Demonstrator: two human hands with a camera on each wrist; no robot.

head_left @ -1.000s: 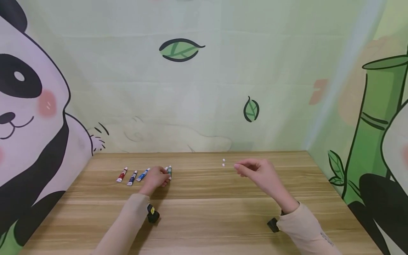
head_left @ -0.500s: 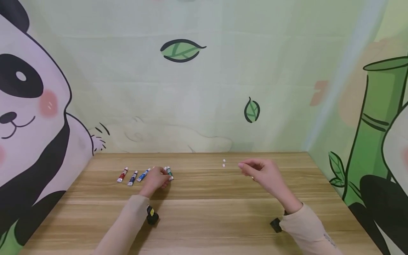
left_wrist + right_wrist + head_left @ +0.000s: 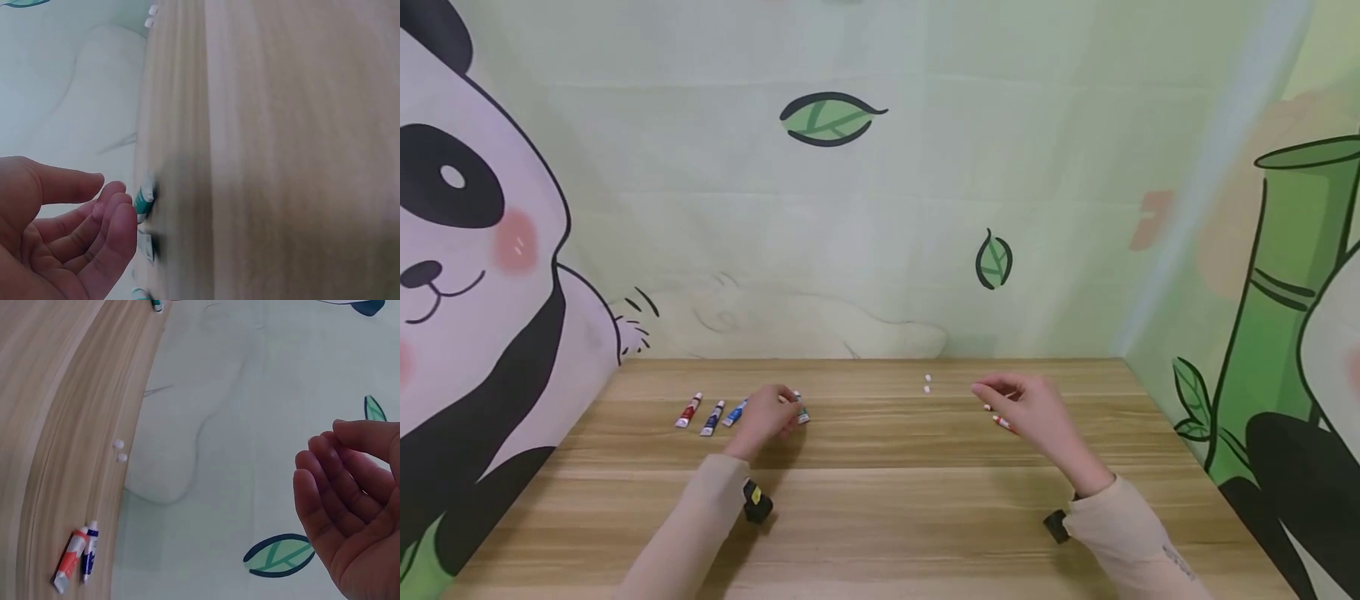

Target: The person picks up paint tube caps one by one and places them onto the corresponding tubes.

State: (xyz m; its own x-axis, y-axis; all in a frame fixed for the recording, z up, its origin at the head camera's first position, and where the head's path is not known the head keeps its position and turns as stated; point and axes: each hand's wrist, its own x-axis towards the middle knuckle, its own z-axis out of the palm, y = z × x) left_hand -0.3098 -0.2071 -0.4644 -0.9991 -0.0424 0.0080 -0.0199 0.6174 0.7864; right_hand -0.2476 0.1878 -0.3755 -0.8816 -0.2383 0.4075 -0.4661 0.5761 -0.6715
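"Holding anything in the left hand (image 3: 766, 415)?"

"Nothing visible. Hangs near the green tube (image 3: 144, 204) with fingers bent and thumb close to the fingertips, leaving a narrow gap, probably to suit something thin. Cannot tell about contact."

"And beside that tube?"

"In the left wrist view, a pale tube (image 3: 146, 247) next to it, then a green-marked end (image 3: 141, 294) cut off by the edge."

"Why spread out like that on the table (image 3: 865, 533)?"

"Likely for finger room: red tube (image 3: 688, 410), dark blue tube (image 3: 712, 419) and light blue tube (image 3: 735, 412) lying slanted and apart, caps toward the far edge. Easy to tell by colour, presumably."

"And the right hand (image 3: 1030, 410)?"

"Empty too, judging by the right wrist view: fingers curved, thumb near the forefinger, narrow opening."

"Anything close to it?"

"An orange tube (image 3: 70, 559) and a blue tube (image 3: 90, 553), side by side, caps nearly meeting, perhaps to save space. Partly hidden by the hand in the head view."

"And in between?"

"Two small white pieces (image 3: 927, 390), near the far edge, just apart. Possibly there to stay clear of both hands; too small to name."
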